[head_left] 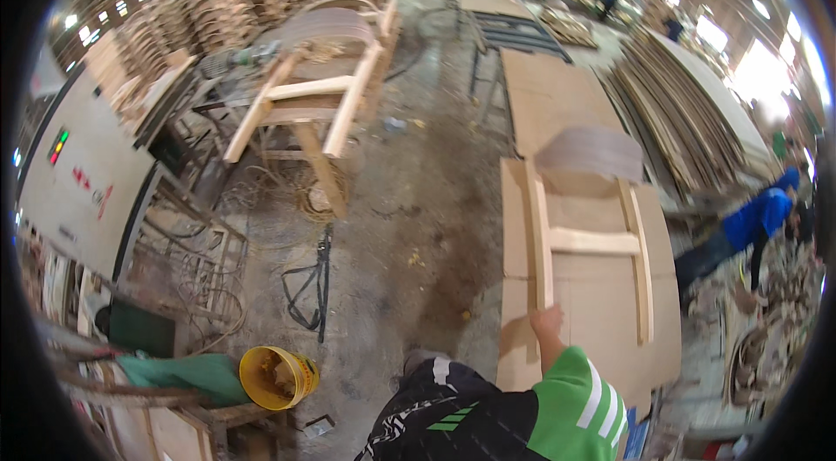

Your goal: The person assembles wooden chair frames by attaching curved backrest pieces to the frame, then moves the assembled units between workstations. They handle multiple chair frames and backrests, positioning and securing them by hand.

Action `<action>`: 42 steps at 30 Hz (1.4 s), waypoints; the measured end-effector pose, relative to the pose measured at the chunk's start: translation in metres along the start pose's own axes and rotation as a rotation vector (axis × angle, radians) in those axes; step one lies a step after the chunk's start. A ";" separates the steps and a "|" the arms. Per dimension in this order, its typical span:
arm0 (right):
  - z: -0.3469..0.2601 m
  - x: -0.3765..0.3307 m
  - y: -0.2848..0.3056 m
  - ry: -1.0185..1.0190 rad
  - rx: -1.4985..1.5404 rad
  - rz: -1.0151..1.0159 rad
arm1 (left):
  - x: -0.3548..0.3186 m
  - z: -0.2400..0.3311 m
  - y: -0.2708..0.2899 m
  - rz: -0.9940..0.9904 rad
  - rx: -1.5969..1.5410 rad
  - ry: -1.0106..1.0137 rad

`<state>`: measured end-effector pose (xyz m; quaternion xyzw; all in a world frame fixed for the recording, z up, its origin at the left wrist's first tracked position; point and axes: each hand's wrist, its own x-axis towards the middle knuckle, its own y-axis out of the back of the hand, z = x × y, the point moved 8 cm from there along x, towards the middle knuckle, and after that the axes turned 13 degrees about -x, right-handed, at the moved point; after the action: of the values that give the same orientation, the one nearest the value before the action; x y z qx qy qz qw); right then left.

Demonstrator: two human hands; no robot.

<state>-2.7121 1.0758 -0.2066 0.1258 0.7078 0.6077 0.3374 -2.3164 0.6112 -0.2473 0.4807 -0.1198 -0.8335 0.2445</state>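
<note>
My right hand (547, 322), below a green sleeve with white stripes, is closed on the near end of the left leg of a wooden chair back frame (594, 242). This frame has two pale legs, a pale crossbar and a curved, darker top panel (590, 152). It lies on cardboard (601, 313) covering a long bench to my right. My left hand is out of view.
Left of the aisle, a similar chair frame (313, 88) rests on a stand. A yellow bucket (305, 378) holds scraps. A black strap (322, 282) lies on the floor. Behind the bench, stacked boards (688, 104) lean near a person in blue (756, 219).
</note>
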 end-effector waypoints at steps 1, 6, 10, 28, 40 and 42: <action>-0.005 -0.007 0.003 -0.076 -0.066 0.038 | 0.002 -0.003 0.001 0.031 -0.050 0.017; -0.131 -0.082 0.018 0.736 -0.222 0.691 | -0.006 -0.022 0.003 0.180 -0.215 0.072; -0.257 -0.166 -0.068 1.406 -0.082 -0.127 | -0.044 -0.057 -0.008 0.305 -0.197 0.005; -0.166 -0.469 -0.313 1.433 -1.183 -0.946 | -0.319 -0.320 -0.092 1.100 -1.124 0.774; 0.059 -0.787 -0.369 1.855 -1.199 -1.181 | -0.449 -0.441 -0.205 1.241 -1.531 1.026; 0.082 -0.815 -0.377 1.866 -1.257 -1.170 | -0.440 -0.448 -0.212 1.179 -1.709 1.025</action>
<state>-1.9693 0.5739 -0.3008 -0.8607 0.2158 0.4559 -0.0694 -1.8089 1.0379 -0.2410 0.3098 0.3902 -0.1070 0.8604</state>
